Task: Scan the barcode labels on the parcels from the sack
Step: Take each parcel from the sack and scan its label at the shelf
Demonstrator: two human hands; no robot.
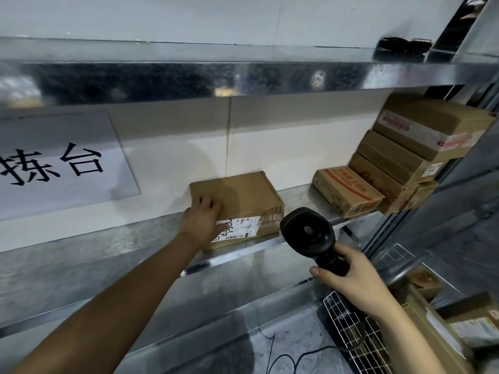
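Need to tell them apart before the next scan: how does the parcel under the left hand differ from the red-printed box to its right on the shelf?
The parcel is plain brown with a white barcode label facing front; the red-printed box shows red stripes and lettering. The left hand rests on the parcel; the red-printed box is untouched, beside a stack. Both are cardboard, on the same metal shelf.

Brown cardboard parcel (244, 201) flat on metal shelf (270, 242); white barcode label (240, 228) faces front.

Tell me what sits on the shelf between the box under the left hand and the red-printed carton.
Nothing: in the head view, bare metal shelf separates the box from the red-printed carton.
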